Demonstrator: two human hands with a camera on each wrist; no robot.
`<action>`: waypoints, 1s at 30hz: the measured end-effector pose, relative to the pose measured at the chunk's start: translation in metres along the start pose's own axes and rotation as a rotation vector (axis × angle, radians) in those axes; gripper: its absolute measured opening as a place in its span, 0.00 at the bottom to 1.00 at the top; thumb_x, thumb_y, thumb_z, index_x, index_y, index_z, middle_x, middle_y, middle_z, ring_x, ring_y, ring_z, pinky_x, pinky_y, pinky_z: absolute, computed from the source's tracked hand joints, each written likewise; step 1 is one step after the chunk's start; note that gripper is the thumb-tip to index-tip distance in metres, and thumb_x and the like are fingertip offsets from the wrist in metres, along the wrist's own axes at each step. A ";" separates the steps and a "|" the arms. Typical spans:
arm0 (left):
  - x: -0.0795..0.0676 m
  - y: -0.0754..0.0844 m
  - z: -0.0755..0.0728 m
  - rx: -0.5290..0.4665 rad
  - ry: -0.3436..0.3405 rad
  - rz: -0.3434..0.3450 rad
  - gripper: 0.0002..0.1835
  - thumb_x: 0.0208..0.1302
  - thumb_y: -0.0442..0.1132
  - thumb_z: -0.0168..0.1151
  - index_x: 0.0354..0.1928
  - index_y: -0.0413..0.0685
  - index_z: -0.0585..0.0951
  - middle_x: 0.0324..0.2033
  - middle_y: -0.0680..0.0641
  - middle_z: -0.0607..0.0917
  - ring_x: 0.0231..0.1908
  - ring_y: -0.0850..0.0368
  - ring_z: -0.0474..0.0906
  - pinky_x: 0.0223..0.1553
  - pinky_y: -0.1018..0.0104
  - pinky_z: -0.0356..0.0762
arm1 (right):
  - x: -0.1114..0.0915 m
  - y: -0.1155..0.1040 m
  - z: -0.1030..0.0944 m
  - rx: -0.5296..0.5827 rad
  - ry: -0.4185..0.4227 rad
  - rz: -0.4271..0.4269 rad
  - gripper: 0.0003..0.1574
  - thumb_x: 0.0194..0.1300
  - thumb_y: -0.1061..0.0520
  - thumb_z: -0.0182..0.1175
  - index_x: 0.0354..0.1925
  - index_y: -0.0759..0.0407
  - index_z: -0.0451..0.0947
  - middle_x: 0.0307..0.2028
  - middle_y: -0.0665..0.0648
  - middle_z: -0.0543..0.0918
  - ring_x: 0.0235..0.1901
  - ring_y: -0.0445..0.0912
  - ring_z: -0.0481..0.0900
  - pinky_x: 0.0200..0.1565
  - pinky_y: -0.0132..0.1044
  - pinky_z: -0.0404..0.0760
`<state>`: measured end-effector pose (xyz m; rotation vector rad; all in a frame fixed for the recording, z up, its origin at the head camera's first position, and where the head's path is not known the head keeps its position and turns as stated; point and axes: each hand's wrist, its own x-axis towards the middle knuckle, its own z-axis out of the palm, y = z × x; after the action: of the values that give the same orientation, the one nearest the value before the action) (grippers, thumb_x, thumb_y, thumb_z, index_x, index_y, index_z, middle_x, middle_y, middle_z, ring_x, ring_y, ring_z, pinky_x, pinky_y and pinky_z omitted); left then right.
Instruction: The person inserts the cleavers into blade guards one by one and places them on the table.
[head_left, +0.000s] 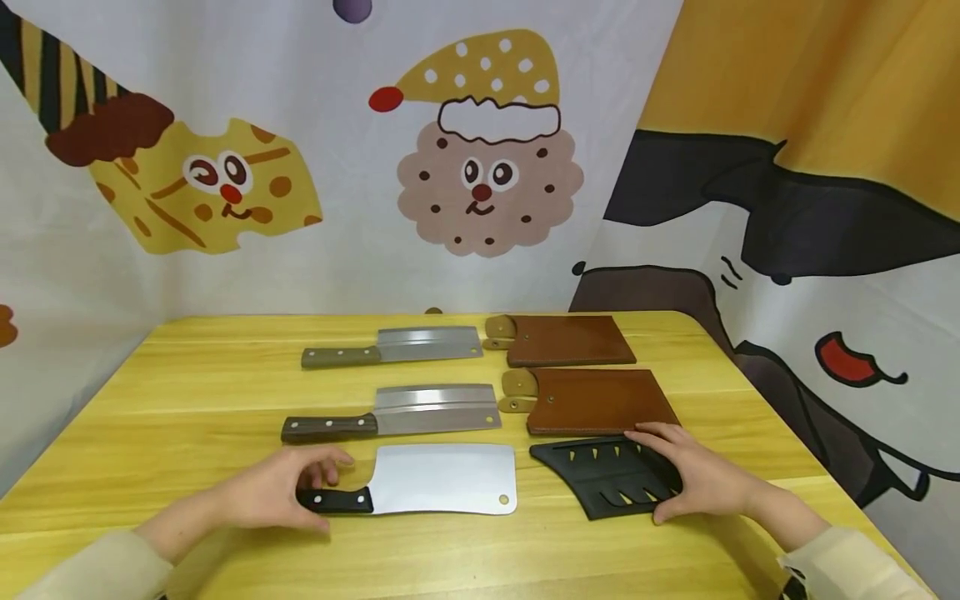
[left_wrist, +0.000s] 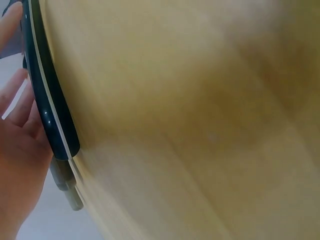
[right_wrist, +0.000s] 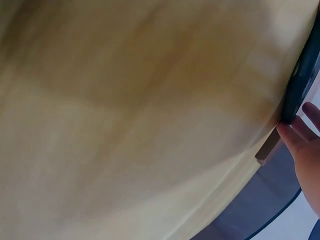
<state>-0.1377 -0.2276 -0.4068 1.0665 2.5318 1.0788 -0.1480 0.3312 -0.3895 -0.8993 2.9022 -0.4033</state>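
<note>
My left hand [head_left: 281, 492] curves around the butt of a black-handled cleaver [head_left: 446, 479], thumb near me and fingers on the far side. Some table shows between thumb and handle. In the left wrist view the black handle [left_wrist: 47, 100] runs alongside the fingers. The cleaver's wide blade lies flat, pointing right. At the right, a black slotted blade sheath [head_left: 611, 475] lies flat. My right hand [head_left: 705, 475] spans its right end, fingers spread to the far edge and thumb at the near corner. In the right wrist view a fingertip [right_wrist: 287, 132] meets the dark sheath's end [right_wrist: 297, 95].
Behind lie two more cleavers, one dark-handled [head_left: 438, 408] and one olive-handled [head_left: 427, 343]. Two brown leather sheaths [head_left: 603, 402] with tan straps lie to their right, the nearer beside my right fingertips. A printed cloth [head_left: 337, 275] hangs behind the yellow wooden table [head_left: 420, 558].
</note>
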 end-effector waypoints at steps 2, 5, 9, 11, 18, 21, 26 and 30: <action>0.000 0.000 0.001 -0.011 -0.011 0.005 0.31 0.44 0.48 0.75 0.50 0.41 0.76 0.34 0.58 0.77 0.33 0.73 0.71 0.34 0.73 0.73 | 0.000 0.001 0.000 -0.002 -0.006 0.001 0.64 0.34 0.29 0.70 0.66 0.55 0.64 0.60 0.62 0.67 0.56 0.57 0.66 0.45 0.49 0.75; 0.001 0.000 0.000 -0.034 -0.036 0.001 0.24 0.45 0.45 0.74 0.45 0.45 0.79 0.34 0.58 0.78 0.34 0.72 0.71 0.34 0.73 0.74 | -0.001 0.001 0.000 -0.002 -0.024 0.020 0.63 0.35 0.28 0.70 0.64 0.56 0.65 0.58 0.61 0.67 0.55 0.56 0.68 0.45 0.46 0.75; 0.000 0.000 0.000 -0.051 -0.051 0.013 0.15 0.49 0.43 0.72 0.39 0.49 0.82 0.34 0.57 0.81 0.33 0.72 0.72 0.32 0.73 0.74 | -0.003 0.000 -0.002 -0.006 -0.054 0.052 0.61 0.36 0.27 0.69 0.62 0.59 0.68 0.57 0.62 0.67 0.54 0.57 0.68 0.46 0.46 0.76; 0.000 0.000 -0.001 -0.067 -0.047 0.017 0.13 0.50 0.42 0.72 0.38 0.50 0.83 0.34 0.56 0.82 0.33 0.72 0.72 0.31 0.73 0.74 | -0.003 0.000 -0.004 -0.006 -0.068 0.061 0.61 0.37 0.26 0.68 0.61 0.60 0.69 0.57 0.62 0.67 0.54 0.58 0.69 0.45 0.46 0.76; -0.003 0.002 -0.007 -0.185 -0.074 -0.063 0.10 0.54 0.40 0.68 0.39 0.50 0.82 0.36 0.57 0.83 0.35 0.71 0.75 0.36 0.73 0.75 | -0.002 -0.001 -0.006 0.011 -0.112 0.062 0.65 0.37 0.25 0.65 0.63 0.65 0.66 0.54 0.60 0.68 0.52 0.55 0.69 0.44 0.41 0.75; -0.002 0.003 -0.009 -0.203 -0.093 -0.100 0.10 0.54 0.40 0.68 0.39 0.49 0.83 0.35 0.57 0.84 0.35 0.71 0.77 0.37 0.73 0.75 | -0.001 0.000 -0.007 0.008 -0.103 0.037 0.65 0.35 0.26 0.67 0.63 0.66 0.66 0.52 0.59 0.67 0.50 0.54 0.68 0.43 0.39 0.75; -0.001 0.005 -0.009 -0.230 -0.088 -0.118 0.11 0.53 0.39 0.68 0.39 0.48 0.83 0.34 0.56 0.85 0.33 0.69 0.77 0.36 0.73 0.75 | -0.001 0.002 -0.007 -0.022 -0.062 0.021 0.61 0.32 0.27 0.70 0.58 0.61 0.69 0.53 0.60 0.67 0.51 0.55 0.68 0.44 0.44 0.75; -0.001 0.006 -0.010 -0.245 -0.083 -0.121 0.11 0.53 0.39 0.69 0.40 0.47 0.84 0.34 0.55 0.86 0.32 0.69 0.77 0.34 0.73 0.75 | -0.001 0.005 -0.008 -0.057 -0.037 0.013 0.66 0.28 0.26 0.71 0.59 0.63 0.66 0.52 0.57 0.69 0.50 0.53 0.68 0.44 0.45 0.75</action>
<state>-0.1378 -0.2304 -0.3954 0.8630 2.2946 1.2431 -0.1511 0.3377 -0.3836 -0.8860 2.8976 -0.3007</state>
